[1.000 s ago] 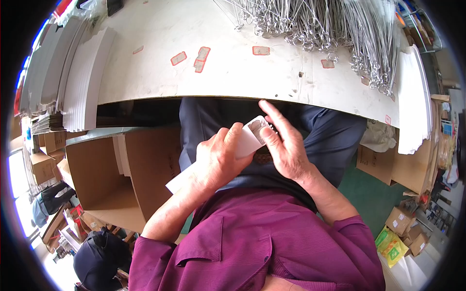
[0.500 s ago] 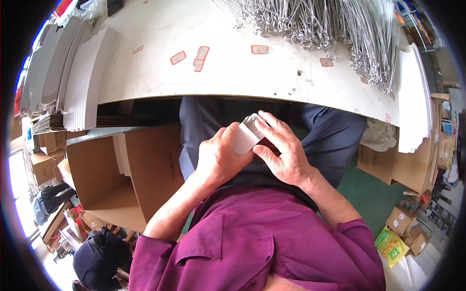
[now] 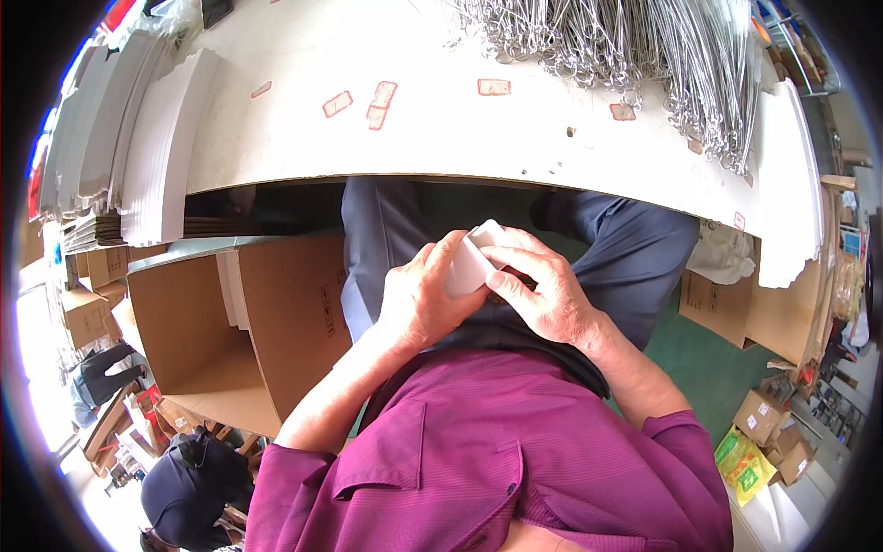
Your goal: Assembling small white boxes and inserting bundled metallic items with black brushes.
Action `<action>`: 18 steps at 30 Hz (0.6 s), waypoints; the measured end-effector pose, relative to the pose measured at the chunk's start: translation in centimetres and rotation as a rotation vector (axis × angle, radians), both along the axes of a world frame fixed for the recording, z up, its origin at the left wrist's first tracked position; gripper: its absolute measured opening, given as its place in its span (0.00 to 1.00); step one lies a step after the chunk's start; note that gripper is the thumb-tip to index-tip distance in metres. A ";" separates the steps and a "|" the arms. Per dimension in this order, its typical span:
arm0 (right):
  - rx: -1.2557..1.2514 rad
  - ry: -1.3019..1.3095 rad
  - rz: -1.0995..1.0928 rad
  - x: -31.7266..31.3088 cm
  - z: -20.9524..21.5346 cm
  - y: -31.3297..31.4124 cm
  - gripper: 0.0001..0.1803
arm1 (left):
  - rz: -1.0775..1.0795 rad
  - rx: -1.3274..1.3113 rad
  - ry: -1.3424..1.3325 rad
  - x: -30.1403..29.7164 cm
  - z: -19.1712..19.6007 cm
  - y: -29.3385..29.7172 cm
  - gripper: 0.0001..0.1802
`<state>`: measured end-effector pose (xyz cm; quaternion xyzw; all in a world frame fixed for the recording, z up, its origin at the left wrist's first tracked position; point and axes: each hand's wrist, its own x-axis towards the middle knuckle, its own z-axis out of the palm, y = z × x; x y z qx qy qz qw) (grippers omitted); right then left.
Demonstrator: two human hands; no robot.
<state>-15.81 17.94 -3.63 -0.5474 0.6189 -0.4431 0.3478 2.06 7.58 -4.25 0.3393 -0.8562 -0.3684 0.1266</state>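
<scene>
Right-hand fingers (image 3: 532, 261) have bent in over the white carton (image 3: 468, 270), and the metal seen at its mouth half a second ago no longer shows

Head view: the white carton sits between the two hands, above the lap and short of the table (image 3: 294, 133). The left hand (image 3: 416, 293) is wrapped around its body, fingers pressed against its sides. What shows of the carton slants up and rightward out of that grip — its lower end is hidden, so its full long axis cannot be read. Its upper end, with a white flap (image 3: 489, 232) standing up, lies just left of the right fingertips, so the right hand (image 3: 554, 299) is the nearer one to the mouth. Right thumb and forefinger touch that end, slightly parted; whether they pinch its edge cannot be told.

Beyond the fingers, up and to the right, ringed metal rods (image 3: 635, 51) lie heaped; an open cardboard box (image 3: 296, 336) stands left of them, well apart.
</scene>
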 end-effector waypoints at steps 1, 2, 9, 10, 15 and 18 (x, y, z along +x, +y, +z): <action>0.003 0.009 0.002 -0.1 -0.1 0.1 0.18 | 0.001 0.002 0.000 -0.1 0.0 0.0 0.37; 0.005 0.009 0.004 -0.4 0.1 0.3 0.18 | 0.008 0.018 0.018 -0.2 0.1 0.0 0.38; 0.124 -0.348 -0.113 0.0 -0.1 0.9 0.16 | -0.018 0.147 0.047 -0.7 0.9 -0.3 0.40; 0.109 -0.334 -0.188 0.4 -0.2 0.7 0.16 | -0.019 0.148 0.047 -0.8 1.0 -0.4 0.40; 0.158 -0.497 -0.363 1.5 -0.6 0.7 0.15 | -0.008 0.192 0.020 -1.1 0.9 -0.1 0.35; 0.149 -0.205 -0.314 1.5 -1.4 0.8 0.15 | -0.071 0.174 -0.110 -1.4 1.2 0.0 0.32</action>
